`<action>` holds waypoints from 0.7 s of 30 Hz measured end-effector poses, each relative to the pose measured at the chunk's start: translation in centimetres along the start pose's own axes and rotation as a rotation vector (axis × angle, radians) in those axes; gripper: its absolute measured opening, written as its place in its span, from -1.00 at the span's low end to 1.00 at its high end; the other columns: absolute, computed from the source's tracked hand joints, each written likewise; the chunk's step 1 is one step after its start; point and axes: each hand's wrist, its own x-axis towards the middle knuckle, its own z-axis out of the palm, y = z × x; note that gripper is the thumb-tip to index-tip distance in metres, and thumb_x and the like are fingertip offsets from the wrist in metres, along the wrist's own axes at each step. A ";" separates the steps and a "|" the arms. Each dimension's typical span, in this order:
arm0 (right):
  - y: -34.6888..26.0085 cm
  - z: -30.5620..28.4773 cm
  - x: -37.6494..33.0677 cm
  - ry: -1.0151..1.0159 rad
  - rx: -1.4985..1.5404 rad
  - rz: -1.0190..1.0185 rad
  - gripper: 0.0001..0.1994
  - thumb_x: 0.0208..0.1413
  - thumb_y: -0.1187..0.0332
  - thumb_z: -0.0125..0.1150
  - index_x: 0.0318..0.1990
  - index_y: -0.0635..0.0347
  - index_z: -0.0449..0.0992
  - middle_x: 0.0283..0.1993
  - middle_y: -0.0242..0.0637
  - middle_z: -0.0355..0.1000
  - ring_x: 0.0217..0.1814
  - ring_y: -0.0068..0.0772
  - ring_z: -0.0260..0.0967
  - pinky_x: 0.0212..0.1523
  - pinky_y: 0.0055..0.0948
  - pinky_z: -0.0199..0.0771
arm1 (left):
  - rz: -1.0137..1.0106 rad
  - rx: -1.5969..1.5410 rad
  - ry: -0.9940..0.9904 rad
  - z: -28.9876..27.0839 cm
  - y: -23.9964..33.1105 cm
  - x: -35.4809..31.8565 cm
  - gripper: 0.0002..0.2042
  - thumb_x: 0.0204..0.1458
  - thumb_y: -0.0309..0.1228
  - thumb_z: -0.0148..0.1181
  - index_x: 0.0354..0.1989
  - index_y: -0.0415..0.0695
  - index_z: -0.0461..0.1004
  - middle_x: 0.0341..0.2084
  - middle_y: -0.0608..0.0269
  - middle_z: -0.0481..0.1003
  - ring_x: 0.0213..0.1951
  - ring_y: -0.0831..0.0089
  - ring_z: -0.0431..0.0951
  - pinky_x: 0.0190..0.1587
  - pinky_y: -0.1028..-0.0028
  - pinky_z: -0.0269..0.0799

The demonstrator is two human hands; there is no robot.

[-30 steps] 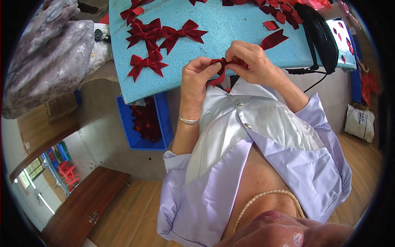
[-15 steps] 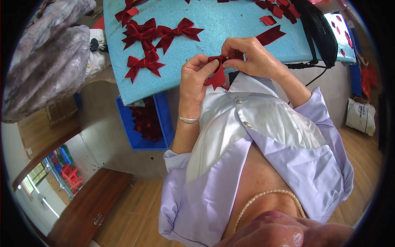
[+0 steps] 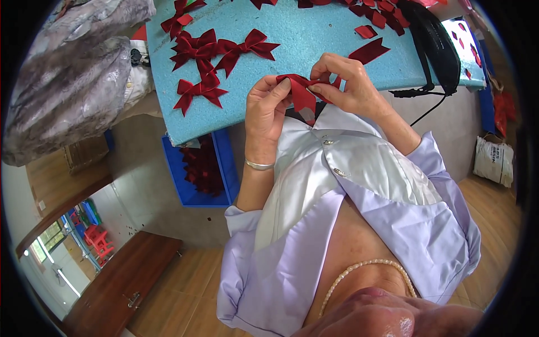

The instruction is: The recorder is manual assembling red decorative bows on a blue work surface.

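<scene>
Between my two hands, just off the near edge of the table, is a dark red velvet ribbon (image 3: 304, 98) with a notched tail hanging down. My left hand (image 3: 266, 104) pinches its left side, thumb on top. The fingers of my right hand (image 3: 348, 84) close on its right side, where part of the ribbon is folded and hidden by the fingers. Finished red bows lie to the left on the table, one bow (image 3: 200, 90) nearest the corner and another bow (image 3: 247, 47) further in. A flat ribbon strip (image 3: 369, 51) lies beyond my right hand.
The blue table (image 3: 303, 33) fills the top. Small red pieces (image 3: 366, 32) are scattered at the far right, beside a black bag (image 3: 435, 50) with a hanging strap. Below the left corner stands a blue bin (image 3: 230, 171) of red bows. Plastic-wrapped goods (image 3: 67, 90) crowd the left.
My hands have moved slightly apart, and the ribbon is spread wider between them. Its notched tail has swung to the right. The view has shifted slightly.
</scene>
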 end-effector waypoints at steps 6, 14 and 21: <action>-0.1 -0.8 -0.6 -0.049 0.090 0.208 -0.87 0.02 0.50 0.34 -0.37 0.29 0.47 -0.45 -0.40 0.40 -0.41 -0.58 0.32 -0.35 -0.51 0.30 | 0.017 0.016 -0.020 0.0 -0.2 -0.2 -0.91 0.09 -0.60 0.27 -0.29 -0.12 0.58 -0.35 0.23 0.63 -0.32 0.48 0.63 -0.27 0.48 0.54; 0.8 -1.3 -2.0 -0.102 0.192 0.303 -0.83 0.04 0.46 0.36 -0.41 0.25 0.43 -0.47 -0.50 0.33 -0.41 -0.68 0.20 -0.36 -0.57 0.22 | 0.054 0.044 -0.027 -0.3 -0.5 -0.6 -0.93 0.10 -0.58 0.27 -0.29 -0.13 0.58 -0.35 0.22 0.63 -0.31 0.48 0.62 -0.26 0.46 0.55; 1.1 1.2 -1.6 0.177 -0.081 0.027 -0.86 -0.03 0.58 0.35 -0.37 0.26 0.46 -0.49 -0.39 0.35 -0.47 -0.58 0.25 -0.49 -0.49 0.24 | 0.048 0.073 -0.013 -0.5 -0.4 -0.1 -0.94 0.10 -0.58 0.27 -0.30 -0.14 0.58 -0.34 0.21 0.63 -0.31 0.50 0.62 -0.24 0.44 0.57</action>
